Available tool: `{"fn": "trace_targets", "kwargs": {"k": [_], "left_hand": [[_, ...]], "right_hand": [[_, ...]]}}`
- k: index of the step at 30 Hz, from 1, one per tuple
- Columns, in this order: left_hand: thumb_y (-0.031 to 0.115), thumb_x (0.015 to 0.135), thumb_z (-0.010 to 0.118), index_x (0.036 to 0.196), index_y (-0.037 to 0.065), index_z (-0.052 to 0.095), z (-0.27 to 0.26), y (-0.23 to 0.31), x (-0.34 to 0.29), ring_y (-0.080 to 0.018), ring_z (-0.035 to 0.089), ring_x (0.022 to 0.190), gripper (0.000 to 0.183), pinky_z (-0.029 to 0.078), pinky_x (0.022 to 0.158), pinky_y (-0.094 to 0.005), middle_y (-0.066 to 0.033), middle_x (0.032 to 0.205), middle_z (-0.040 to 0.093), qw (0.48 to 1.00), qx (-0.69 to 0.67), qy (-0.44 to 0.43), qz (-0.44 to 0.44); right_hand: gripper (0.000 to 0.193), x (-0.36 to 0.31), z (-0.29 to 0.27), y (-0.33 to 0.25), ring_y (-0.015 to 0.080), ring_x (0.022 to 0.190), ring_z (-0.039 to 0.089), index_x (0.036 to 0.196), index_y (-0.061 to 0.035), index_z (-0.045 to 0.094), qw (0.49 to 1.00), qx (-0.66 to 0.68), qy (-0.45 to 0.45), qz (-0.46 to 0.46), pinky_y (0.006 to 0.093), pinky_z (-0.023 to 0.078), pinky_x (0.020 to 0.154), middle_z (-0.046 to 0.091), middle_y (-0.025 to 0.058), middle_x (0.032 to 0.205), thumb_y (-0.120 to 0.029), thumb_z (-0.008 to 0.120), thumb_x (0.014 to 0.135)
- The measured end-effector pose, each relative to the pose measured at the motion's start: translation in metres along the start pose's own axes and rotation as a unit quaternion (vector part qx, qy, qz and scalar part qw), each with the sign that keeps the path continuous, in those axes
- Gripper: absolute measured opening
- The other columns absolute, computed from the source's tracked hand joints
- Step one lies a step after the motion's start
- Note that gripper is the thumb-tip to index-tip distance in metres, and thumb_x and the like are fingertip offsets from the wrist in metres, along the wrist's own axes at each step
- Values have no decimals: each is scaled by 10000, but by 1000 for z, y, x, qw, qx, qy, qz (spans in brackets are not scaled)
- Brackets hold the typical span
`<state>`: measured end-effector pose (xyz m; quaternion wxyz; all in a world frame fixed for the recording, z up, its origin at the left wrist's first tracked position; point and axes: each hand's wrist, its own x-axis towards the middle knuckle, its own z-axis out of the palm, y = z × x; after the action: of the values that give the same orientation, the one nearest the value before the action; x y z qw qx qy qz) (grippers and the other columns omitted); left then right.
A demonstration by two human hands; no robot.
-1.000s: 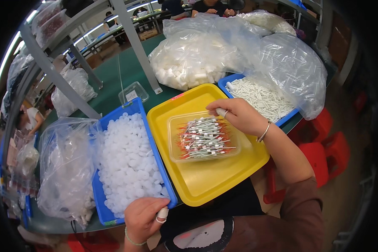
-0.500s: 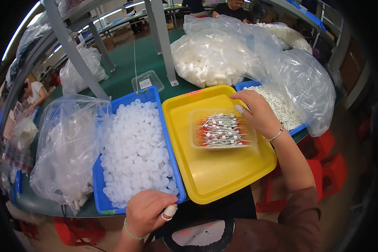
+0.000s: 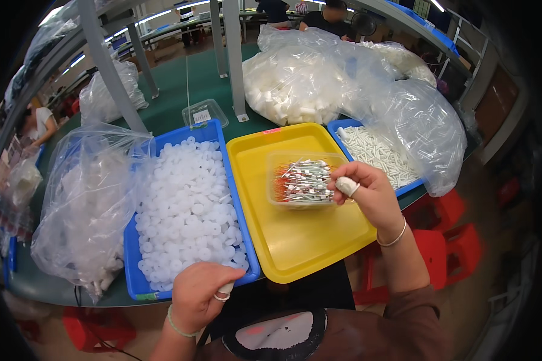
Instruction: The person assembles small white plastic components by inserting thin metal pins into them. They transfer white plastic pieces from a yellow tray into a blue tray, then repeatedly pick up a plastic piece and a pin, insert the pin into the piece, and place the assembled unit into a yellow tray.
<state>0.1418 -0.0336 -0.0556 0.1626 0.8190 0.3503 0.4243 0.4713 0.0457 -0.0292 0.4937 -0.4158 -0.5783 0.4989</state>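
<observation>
My right hand is over the right side of a clear plastic box, its fingers closed together; whether something is between them is hidden. White wrapping covers one of its digits. Inside the box lie many thin pale sticks with white pieces and orange-red ends. The box sits on a yellow tray. My left hand is at the front edge of a blue tray full of translucent white discs. Its fingers are curled, the thumb is wrapped in white, and what they may hold is hidden.
Right of the yellow tray, a second blue tray holds short white rods. Clear bags of white parts stand behind, with another bag at left. Grey posts rise from the green table. Red stools stand at right.
My right hand has moved from the box's far right corner down and nearer, and its fingers have drawn together. The left hand stays by the tray's front edge. The whole view has shifted slightly.
</observation>
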Motion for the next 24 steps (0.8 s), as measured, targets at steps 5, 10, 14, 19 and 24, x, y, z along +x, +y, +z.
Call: {"fn": "trace_targets", "kwargs": {"k": [5,10,14,19,24], "left_hand": [[110,851,564,834,82,633,-5,-2,-5,-248,556,606,76,431,560,-340,-55,691,595,999,-38,4,-28],[68,871,541,892,74,638,-8,-4,-3,-244,584,655,100,444,583,-335,-66,761,634,999,-40,-19,12],[42,851,579,1017,42,646,-9,9,3,-265,639,783,179,490,707,-327,-107,898,677,999,-23,-33,-17],[72,846,608,1140,28,618,-47,12,25,-325,597,1018,298,465,894,-371,-162,1122,622,991,113,-12,-74],[163,871,602,1234,78,573,-50,-37,39,-381,403,1262,373,339,1053,-430,-196,1371,437,965,212,-148,-47]], "right_hand": [[129,-24,3,7,89,755,609,1047,-11,584,997,42,4,-59,218,497,674,639,55,885,-34,538,929],[116,-13,9,3,129,742,605,983,-12,621,982,-154,54,-93,266,494,672,632,49,854,-30,523,924],[114,3,10,4,178,757,605,964,-34,655,898,-414,30,-147,280,486,683,612,66,842,-31,601,863],[149,17,7,10,285,813,602,901,-47,677,852,-494,-15,-175,367,487,721,603,107,849,-22,631,762],[104,18,7,7,293,824,603,862,-52,683,830,-527,-23,-180,383,485,726,606,107,852,-57,652,763]]}}
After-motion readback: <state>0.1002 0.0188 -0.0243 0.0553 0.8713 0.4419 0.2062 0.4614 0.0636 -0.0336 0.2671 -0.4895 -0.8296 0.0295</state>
